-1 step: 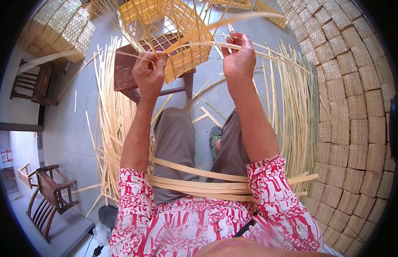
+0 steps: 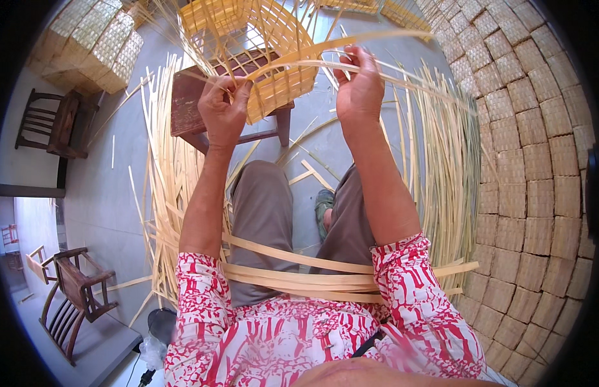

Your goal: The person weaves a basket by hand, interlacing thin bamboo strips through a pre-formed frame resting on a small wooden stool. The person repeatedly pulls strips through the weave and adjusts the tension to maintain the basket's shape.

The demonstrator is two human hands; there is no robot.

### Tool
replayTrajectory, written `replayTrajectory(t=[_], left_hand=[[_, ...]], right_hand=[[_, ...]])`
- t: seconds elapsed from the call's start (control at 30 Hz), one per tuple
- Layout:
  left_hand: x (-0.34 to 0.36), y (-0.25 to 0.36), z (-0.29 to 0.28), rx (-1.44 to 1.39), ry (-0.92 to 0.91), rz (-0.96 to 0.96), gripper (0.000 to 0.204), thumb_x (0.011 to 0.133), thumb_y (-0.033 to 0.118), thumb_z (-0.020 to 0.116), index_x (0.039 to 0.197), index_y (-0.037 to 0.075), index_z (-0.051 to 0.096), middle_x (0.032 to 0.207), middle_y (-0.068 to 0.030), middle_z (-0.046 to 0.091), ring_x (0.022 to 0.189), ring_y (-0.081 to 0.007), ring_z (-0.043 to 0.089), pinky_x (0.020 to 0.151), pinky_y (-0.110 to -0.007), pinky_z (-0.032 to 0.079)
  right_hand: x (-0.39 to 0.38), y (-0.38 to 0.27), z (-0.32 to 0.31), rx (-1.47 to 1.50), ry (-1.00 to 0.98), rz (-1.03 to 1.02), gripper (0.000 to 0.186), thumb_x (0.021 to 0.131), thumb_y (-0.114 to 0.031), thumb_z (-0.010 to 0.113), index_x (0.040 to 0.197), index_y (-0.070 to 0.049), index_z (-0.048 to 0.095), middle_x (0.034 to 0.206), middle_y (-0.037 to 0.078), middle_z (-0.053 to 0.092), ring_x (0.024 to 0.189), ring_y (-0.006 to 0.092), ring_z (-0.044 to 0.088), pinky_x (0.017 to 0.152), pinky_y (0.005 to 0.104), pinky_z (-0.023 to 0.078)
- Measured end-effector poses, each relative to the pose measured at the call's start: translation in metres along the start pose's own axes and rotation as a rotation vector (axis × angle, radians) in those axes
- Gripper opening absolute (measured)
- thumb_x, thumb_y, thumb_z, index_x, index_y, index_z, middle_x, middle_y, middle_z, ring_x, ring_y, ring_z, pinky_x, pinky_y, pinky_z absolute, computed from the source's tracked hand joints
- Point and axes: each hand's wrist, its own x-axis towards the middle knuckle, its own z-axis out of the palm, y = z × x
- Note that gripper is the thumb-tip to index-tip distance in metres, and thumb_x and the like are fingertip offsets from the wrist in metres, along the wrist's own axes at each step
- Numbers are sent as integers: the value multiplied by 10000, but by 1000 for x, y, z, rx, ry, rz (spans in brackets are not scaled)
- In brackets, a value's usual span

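A half-woven yellow basket [image 2: 283, 93] of bamboo-like strips rests on a dark red wooden stool [image 2: 183, 106], its loose upright strips sticking out. My left hand [image 2: 223, 113] pinches a flat strip at the basket's near left corner. From there a broad pale strip [image 2: 351, 42] arches to the right, its far end blurred. My right hand [image 2: 360, 87] is raised to the right of the basket, fingers curled round a thin, light strip [image 2: 312, 63] that runs between both hands. Several more flat strips [image 2: 299, 278] lie across my lap, under my forearms.
Long loose strips cover the floor in a left pile [image 2: 173, 148] and a right pile [image 2: 444, 155]. Stacked woven baskets [image 2: 525, 155] line the right side; more baskets [image 2: 93, 45] stand far left. Wooden chairs [image 2: 51, 122] are on the left.
My right hand has shifted very slightly, and the strips between my hands hang a little differently. The broad strip's end has dropped slightly. My left hand stays at the basket's corner.
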Motion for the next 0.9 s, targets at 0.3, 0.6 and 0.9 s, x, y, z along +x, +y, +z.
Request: replayTrajectory(t=[0.3,0.6,0.9], left_hand=[[30,-43,-70,-93,-364,-268,93,879,87,776,859,22,712,763,30,612,701,-60,559,650,-231,464],[50,-72,-119,-160,-631,-134,97,888,129,781,939,56,742,850,11,713,834,-67,637,805,-247,527],[38,-66,-107,-81,-509,-171,264,911,170,764,1147,70,700,943,5,697,901,-75,628,841,-253,518]], right_hand=[[26,-15,-21,-718,-713,-696,945,760,-726,707,1416,-73,514,1362,197,578,1318,318,523,1100,441,415],[25,16,-18,-1434,-884,-1140,126,928,-223,651,911,-98,661,835,54,695,855,308,651,828,432,470],[20,22,-33,-1426,-940,-751,115,965,-184,590,1006,-101,659,632,76,576,604,240,586,607,384,476]])
